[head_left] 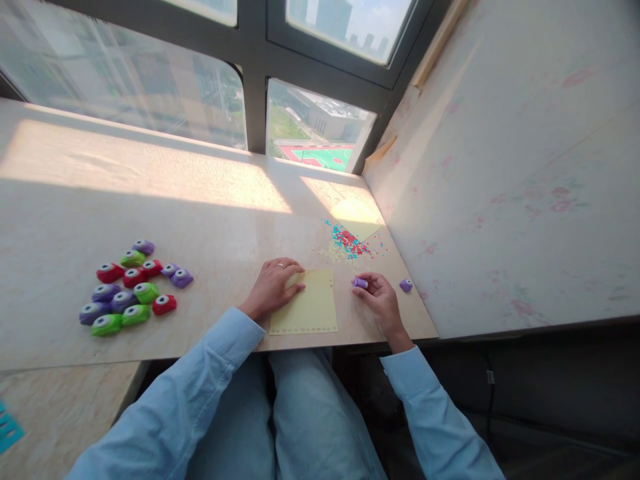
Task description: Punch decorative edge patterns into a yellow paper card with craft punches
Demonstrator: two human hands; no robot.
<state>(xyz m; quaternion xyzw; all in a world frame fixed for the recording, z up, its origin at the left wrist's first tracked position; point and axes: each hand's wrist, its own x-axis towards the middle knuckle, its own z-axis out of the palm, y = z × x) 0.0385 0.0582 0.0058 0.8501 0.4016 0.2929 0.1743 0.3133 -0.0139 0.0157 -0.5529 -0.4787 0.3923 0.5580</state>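
A sheet of yellow paper [311, 303] lies on the table before me, with small holes punched along its near edge and a few at its upper right corner. My left hand [278, 285] rests open on the sheet's left side, thumb and fingers apart. Just right of the sheet, my right hand [379, 293] grips a small purple craft punch [359, 283] between thumb and fingers. The punch is apart from the paper. Another purple craft punch [405, 285] sits to the right of that hand.
Several red, green and purple craft punches [133, 277] are grouped at the left. Red, blue and yellow paper bits [351, 244] are scattered beyond my right hand, near a second yellow sheet [357, 217]. A wall [500, 167] bounds the table's right side, windows its back.
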